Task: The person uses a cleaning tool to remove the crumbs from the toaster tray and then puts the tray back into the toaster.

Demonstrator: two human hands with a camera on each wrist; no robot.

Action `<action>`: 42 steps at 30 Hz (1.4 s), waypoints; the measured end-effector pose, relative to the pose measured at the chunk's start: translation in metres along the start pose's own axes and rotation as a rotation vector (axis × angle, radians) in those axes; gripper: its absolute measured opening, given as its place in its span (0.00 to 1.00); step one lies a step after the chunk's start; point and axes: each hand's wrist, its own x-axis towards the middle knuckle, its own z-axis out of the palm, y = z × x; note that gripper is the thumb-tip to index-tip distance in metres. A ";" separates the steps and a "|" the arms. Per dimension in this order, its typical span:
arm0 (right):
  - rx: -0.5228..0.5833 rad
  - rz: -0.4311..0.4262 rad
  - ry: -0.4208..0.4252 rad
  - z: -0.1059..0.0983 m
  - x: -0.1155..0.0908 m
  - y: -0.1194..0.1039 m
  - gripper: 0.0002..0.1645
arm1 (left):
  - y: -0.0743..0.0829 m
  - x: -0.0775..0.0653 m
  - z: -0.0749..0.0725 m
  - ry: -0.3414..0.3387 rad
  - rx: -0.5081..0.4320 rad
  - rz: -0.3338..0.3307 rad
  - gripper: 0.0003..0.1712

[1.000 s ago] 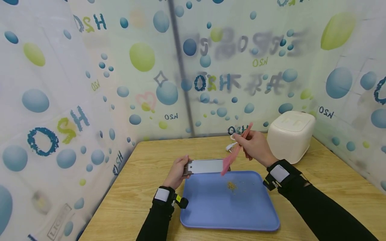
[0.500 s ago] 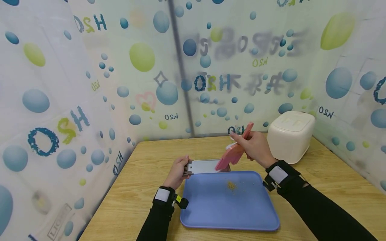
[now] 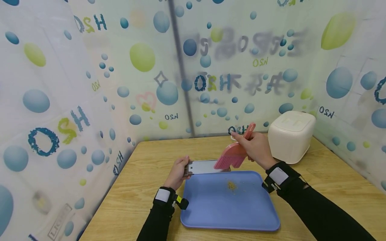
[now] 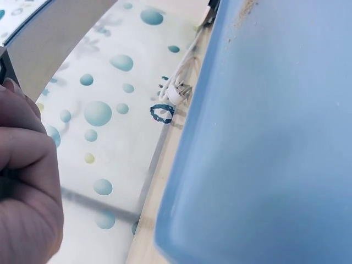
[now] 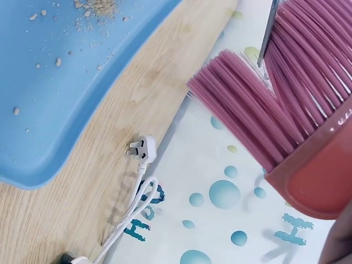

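Note:
My left hand (image 3: 176, 173) grips the slotted left end of a flat, silver-grey rectangular panel (image 3: 203, 167), held over the back edge of a blue tray (image 3: 229, 214). In the left wrist view only curled fingers (image 4: 27, 159) and a bit of dark edge show. My right hand (image 3: 258, 149) holds a pink hand brush (image 3: 232, 154) by its handle, broad side towards the head camera. Its bristles (image 5: 236, 104) overlap the panel's right end, and in the right wrist view they part around a thin dark edge. A small heap of tan crumbs (image 3: 231, 185) lies on the tray.
A cream-white boxy appliance (image 3: 291, 137) stands at the back right of the wooden table (image 3: 150, 187). A white cord with a plug (image 5: 142, 148) lies behind the tray. Patterned curtains (image 3: 120, 67) enclose the table's back and sides. Loose crumbs are scattered around the heap.
The brush has turned from nearly edge-on to broadside, and its bristles have swung left over the panel's right end. The left hand, panel and tray look unchanged.

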 end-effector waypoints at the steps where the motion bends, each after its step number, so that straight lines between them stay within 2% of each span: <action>1: -0.002 0.002 0.002 0.000 0.000 0.000 0.38 | 0.000 0.000 0.000 -0.002 0.001 0.001 0.21; 22: 0.008 0.000 0.004 -0.002 -0.009 0.001 0.38 | -0.003 0.002 -0.002 0.008 0.022 -0.013 0.24; 32: 0.122 -0.003 0.040 -0.006 -0.003 -0.004 0.39 | -0.005 0.004 -0.005 0.008 0.023 -0.010 0.23; 35: 0.196 -0.034 -0.005 -0.006 -0.002 -0.013 0.36 | -0.004 0.003 -0.004 0.001 0.038 -0.002 0.23; 39: 0.312 -0.095 -0.111 -0.001 -0.001 -0.026 0.30 | -0.003 0.002 -0.001 -0.015 0.056 0.010 0.24; 42: 0.345 -0.127 -0.185 0.007 0.000 -0.035 0.26 | -0.003 0.002 0.001 -0.019 0.055 0.010 0.24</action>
